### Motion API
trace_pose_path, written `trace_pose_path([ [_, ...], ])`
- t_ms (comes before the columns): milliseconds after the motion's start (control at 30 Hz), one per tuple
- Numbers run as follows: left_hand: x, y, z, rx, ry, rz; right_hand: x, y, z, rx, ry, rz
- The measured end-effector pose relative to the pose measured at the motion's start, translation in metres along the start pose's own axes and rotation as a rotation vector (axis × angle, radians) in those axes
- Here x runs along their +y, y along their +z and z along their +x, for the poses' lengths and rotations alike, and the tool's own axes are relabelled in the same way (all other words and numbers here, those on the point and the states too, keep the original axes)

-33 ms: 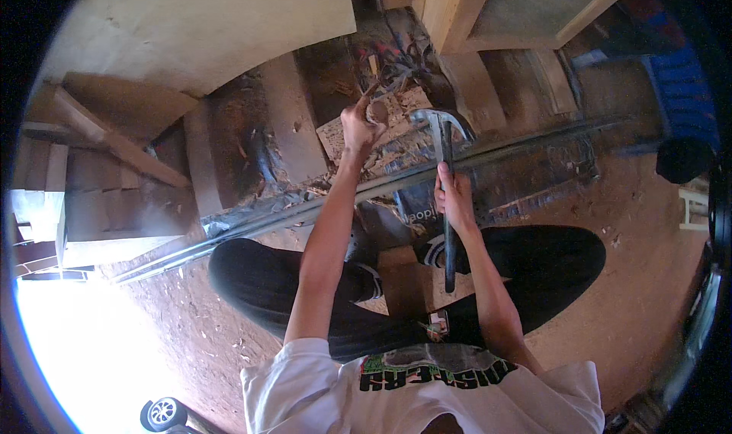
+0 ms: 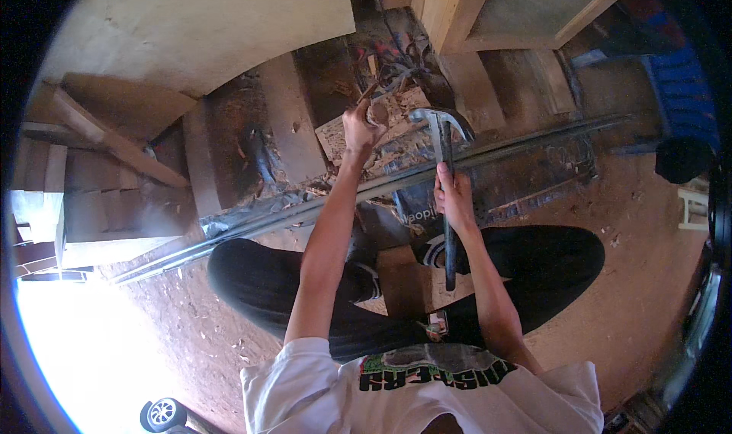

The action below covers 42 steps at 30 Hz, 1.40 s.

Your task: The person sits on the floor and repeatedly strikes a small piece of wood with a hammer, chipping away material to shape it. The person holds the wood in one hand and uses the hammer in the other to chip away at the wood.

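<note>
My right hand point(image 2: 455, 197) is wrapped round the dark handle of a claw hammer point(image 2: 447, 148), upper right of the centre. The hammer's metal head points away from me, and its handle's end hangs down over my lap. Further forward, my left hand point(image 2: 358, 131) is closed on a round brown object point(image 2: 377, 113) of a kind I cannot make out. A thin brown length sticks out past its fingers; whether it is part of that object is unclear. Beneath this hand lies a light wooden board point(image 2: 412, 102) strewn with chips. Hammer head and left hand are apart.
Long metal bars point(image 2: 305, 210) run slantwise between my feet and the board. Wooden planks point(image 2: 286, 121) lie beyond them, with a large pale panel point(image 2: 213, 30) at the far left. A framed wooden piece point(image 2: 450, 14) and a blue plastic item point(image 2: 682, 91) are on the right.
</note>
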<state>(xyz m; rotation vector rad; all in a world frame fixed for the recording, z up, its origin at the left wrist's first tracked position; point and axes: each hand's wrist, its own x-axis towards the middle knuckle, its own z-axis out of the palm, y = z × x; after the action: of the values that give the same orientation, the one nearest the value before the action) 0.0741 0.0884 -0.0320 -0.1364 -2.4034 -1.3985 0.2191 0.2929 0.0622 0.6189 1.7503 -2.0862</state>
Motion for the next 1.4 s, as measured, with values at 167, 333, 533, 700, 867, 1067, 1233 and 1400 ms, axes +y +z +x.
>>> trace_pose_path([
  [167,-0.004,0.011,-0.006,-0.024,0.098,0.067,-0.019,0.007,-0.008,0.027,-0.225,0.049],
  [333,-0.009,0.003,-0.009,0.006,0.09,0.016,-0.035,0.012,-0.023,0.017,-0.644,0.284],
  [533,-0.005,0.004,-0.005,-0.013,0.045,-0.017,0.008,0.024,0.022,0.209,-0.655,-0.43],
  [700,-0.018,0.005,-0.009,-0.012,0.151,-0.118,0.021,0.004,0.032,0.052,-0.104,-0.303],
  [867,-0.039,0.005,0.0,0.168,0.119,-0.013,0.002,0.01,0.011,-0.048,0.005,0.189],
  [1067,-0.029,-0.068,0.051,0.684,-0.523,-1.409,-0.028,0.004,0.01,-0.115,0.017,0.504],
  [1233,-0.032,-0.038,0.048,0.437,-0.169,-0.524,-0.042,-0.004,0.003,-0.028,-0.063,0.34],
  [1400,-0.028,0.014,0.027,-0.192,-0.174,-0.46,-0.055,0.008,-0.004,0.027,-0.082,0.185],
])
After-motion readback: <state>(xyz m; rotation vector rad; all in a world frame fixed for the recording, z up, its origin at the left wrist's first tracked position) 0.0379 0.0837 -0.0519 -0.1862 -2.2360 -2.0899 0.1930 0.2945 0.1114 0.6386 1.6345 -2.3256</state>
